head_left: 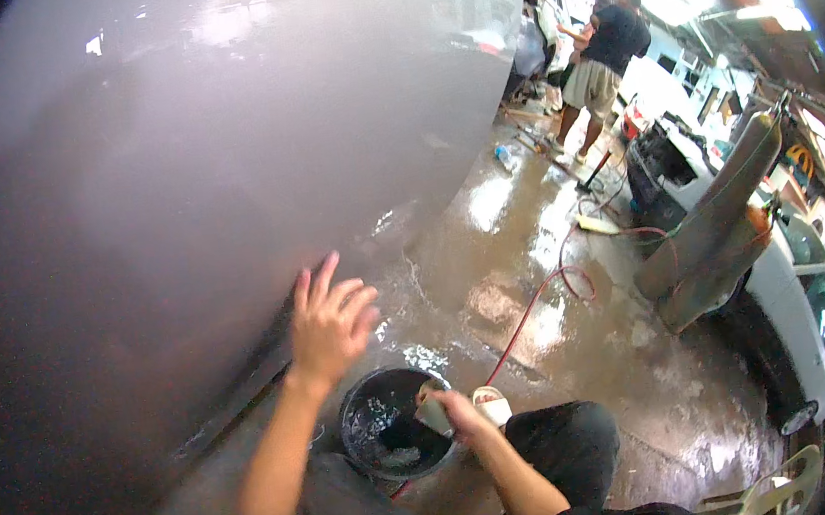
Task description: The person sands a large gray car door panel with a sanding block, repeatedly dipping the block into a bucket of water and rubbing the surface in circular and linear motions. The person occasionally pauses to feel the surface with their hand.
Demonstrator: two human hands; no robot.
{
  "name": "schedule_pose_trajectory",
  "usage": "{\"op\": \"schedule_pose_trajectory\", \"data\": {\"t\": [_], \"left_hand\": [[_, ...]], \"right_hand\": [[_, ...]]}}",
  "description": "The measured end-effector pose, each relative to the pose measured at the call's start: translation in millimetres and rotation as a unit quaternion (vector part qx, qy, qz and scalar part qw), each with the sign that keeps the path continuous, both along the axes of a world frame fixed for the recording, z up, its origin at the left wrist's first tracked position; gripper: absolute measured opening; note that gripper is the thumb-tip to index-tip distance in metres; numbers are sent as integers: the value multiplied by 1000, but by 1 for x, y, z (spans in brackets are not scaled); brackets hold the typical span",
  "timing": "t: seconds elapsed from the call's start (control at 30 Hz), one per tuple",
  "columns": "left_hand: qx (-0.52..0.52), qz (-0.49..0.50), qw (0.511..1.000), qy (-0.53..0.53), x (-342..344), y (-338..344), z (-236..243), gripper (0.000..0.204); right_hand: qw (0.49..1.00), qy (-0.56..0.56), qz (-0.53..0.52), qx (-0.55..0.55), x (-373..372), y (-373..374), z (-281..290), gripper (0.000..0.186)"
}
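At lower centre, the right hand [462, 417] clamps a pad [433, 416] over the bucket [348, 425], the left hand [332, 328] spread beside the panel [173, 182].

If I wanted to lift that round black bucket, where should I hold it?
Probably grip the rim of the black bucket from above, on opposite sides. It's round, open-topped and holds liquid, so even support should keep it level. The right hand is at its right side.

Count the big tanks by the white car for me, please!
2. The longer-looking tank is on the right, and the shorter-looking tank is just below it in the picture. More may hide behind.
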State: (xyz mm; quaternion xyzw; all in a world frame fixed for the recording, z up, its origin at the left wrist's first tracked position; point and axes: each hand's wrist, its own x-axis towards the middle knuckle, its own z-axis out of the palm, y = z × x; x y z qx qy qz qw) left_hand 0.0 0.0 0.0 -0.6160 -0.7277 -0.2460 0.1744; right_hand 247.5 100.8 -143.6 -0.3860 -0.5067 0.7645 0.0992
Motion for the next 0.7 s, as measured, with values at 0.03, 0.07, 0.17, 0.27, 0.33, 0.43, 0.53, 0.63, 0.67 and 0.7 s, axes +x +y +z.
{"op": "schedule_pose_trajectory", "data": {"t": [0.03,0.07,0.17,0.27,0.33,0.43,0.53,0.63,0.67,0.7], "left_hand": [[-4,29,998,-56,14,-16,-21,53],[-26,-14,957,-288,16,-30,-67,60],[54,-142,539,-828,78,-3,-135,82],[198,-148,255,-935,125,-1,-119,92],[243,-154,303,-909,108,5,-121,76],[238,23,522,-819,83,26,-72,44],[259,42,719,-644,44,49,-2,40],[200,34,959,-199,19,79,116,32],[193,31,979,-52,16,90,157,31],[193,27,976,93,7,98,195,30]], "right_hand": [[996,43,41,-67,-13,-11,39,29],[988,134,49,-56,-30,-25,73,28],[965,225,71,-116,-49,30,118,27],[963,209,95,-140,-58,34,105,30],[975,155,112,-111,-66,23,98,33],[976,61,149,147,-66,61,54,42],[976,200,46,79,-86,102,75,48],[959,267,-75,65,-110,131,74,48],[963,248,-96,49,-110,141,57,49],[965,235,-111,31,-111,145,40,50]]}}
